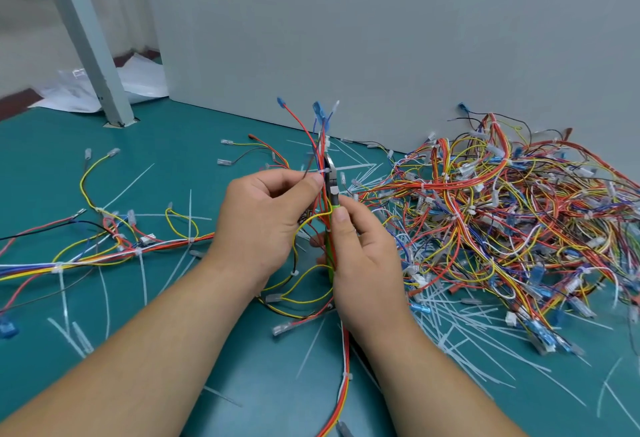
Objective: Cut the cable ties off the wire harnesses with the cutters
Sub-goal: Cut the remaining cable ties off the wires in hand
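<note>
Head view: the left hand (263, 215) pinches a wire harness (320, 139) upright over the middle of the teal surface (194, 146), while the right hand (363, 256) grips the cutters (331, 191) (green handles), their tip at a white cable tie (321, 171). A tangled pile of harnesses (502, 211) lies toward the right edge.

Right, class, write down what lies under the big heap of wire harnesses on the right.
Loose white cable ties stick out from under the near edge of the harness heap, lying on the teal surface. Whatever is beneath its middle is covered by tangled wires.
</note>
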A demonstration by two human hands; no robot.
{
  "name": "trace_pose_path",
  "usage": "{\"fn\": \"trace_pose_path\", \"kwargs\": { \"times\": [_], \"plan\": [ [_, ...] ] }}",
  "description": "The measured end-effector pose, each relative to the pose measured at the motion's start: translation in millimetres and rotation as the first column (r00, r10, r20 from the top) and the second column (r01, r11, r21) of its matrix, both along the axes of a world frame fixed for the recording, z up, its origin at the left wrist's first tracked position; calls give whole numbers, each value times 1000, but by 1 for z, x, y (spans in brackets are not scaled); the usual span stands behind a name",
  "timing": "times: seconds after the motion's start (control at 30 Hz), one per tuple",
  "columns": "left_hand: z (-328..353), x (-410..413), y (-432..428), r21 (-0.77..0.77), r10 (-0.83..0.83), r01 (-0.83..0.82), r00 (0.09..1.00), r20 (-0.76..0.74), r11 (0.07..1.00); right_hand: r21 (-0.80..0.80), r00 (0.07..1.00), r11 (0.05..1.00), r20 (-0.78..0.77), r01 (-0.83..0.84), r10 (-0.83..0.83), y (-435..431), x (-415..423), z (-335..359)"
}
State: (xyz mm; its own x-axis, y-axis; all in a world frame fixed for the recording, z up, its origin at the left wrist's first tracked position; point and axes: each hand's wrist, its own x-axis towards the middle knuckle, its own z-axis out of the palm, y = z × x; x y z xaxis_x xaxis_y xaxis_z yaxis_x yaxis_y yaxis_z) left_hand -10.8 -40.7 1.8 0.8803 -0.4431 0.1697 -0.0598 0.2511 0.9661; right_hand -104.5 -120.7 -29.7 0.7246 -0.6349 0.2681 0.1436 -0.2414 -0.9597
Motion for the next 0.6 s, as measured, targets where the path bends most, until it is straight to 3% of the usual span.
{"fn": "trace_pose_path", "kwargs": {
  "times": [0.3,0.6],
  "plan": [
    [0,-1,-1,-27,-35,34,999,-39,999,-123,993,990,105,73,-61,2,1,2],
    [3,-5,-3,-61,-62,54,987,-150,997,-243,989,963,113,120,-94,-1,0,-3]
  ]
}}
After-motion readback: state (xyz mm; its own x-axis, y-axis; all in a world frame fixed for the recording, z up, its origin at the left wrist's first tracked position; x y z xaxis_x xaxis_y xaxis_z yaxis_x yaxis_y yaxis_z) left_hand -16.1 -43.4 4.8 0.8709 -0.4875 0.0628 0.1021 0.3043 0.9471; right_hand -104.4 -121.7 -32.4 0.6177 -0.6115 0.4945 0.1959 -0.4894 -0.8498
